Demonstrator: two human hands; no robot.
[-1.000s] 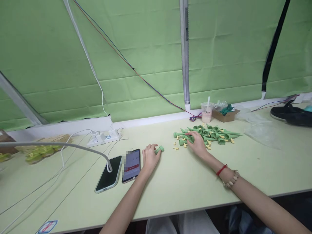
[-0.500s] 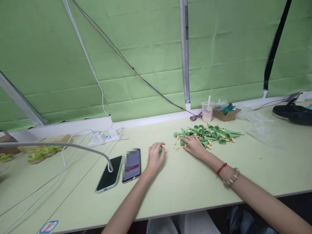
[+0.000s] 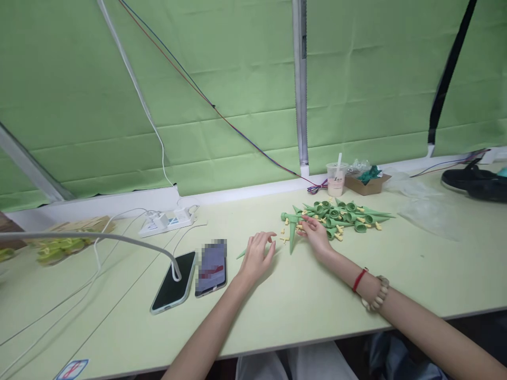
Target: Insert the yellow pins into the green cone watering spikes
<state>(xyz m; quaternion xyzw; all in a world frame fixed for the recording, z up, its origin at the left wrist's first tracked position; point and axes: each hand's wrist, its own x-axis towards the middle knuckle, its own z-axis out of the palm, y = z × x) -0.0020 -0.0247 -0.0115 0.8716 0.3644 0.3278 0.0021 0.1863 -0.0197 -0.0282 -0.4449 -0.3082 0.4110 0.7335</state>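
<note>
My left hand (image 3: pixel 257 254) lies on the pale green table (image 3: pixel 301 301), its fingers loosely over a green plastic cone (image 3: pixel 241 255); only the cone's tip shows, at the hand's left. My right hand (image 3: pixel 317 233) is at the near edge of a pile of green cones (image 3: pixel 344 215) mixed with small yellow pieces (image 3: pixel 284 236). Its fingertips pinch the wide end of another green cone (image 3: pixel 292 238), whose tip points toward me. A red cord and a bead bracelet are on my right wrist.
Two phones (image 3: pixel 172 282) (image 3: pixel 210 266) lie left of my left hand, under a grey curved cable (image 3: pixel 99 236). A power strip (image 3: pixel 166 220), a drink cup (image 3: pixel 336 179), a cardboard box (image 3: pixel 366 182), clear plastic bags (image 3: pixel 428 216) and a black shoe (image 3: pixel 473 182) are along the back.
My left hand has turned its cone, so the tip now shows at the left instead of the cap at the right. My right hand has pulled one cone out of the pile toward me.
</note>
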